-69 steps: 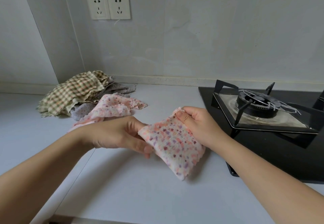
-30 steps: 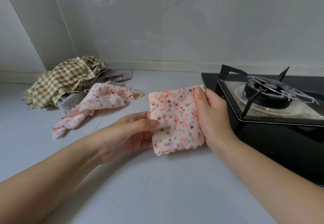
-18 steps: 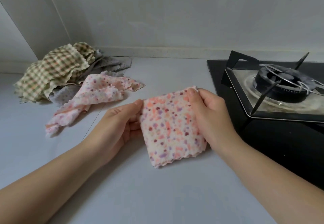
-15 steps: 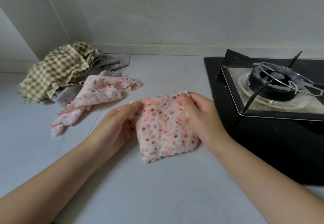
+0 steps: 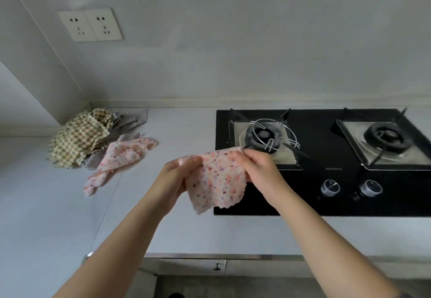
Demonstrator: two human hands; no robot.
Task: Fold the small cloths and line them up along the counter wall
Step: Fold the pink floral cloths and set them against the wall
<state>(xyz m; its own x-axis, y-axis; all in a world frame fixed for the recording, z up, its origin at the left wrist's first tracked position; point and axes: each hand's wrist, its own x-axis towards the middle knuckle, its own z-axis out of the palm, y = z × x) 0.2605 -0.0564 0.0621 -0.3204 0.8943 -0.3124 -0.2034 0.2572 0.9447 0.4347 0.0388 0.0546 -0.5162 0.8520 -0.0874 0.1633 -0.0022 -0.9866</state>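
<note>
**Spotted cloth held up between both hands at the hob's edge**

The left hand (image 5: 178,176) and the right hand (image 5: 257,169) each pinch a top corner of a small pink spotted cloth (image 5: 217,182), fingers curled over its upper edge. The cloth hangs down between them with its scalloped lower edge loose. In this view it overlaps the front left part of the black gas hob (image 5: 326,202).

The other cloths lie unfolded in the back left corner of the bench (image 5: 177,230), where the two walls meet. A checked cloth (image 5: 79,140) sits on top of the heap, and a grey cloth (image 5: 131,122) spreads out behind it, close to the back wall (image 5: 233,52). A second pink floral cloth (image 5: 117,161) trails forward from the heap, crumpled into a strip.

The hob has a left burner (image 5: 264,136) with a wire ring on it, a right burner (image 5: 386,136), and two knobs (image 5: 330,186) at the front. A double socket (image 5: 91,25) is fixed on the wall above the heap.
</note>
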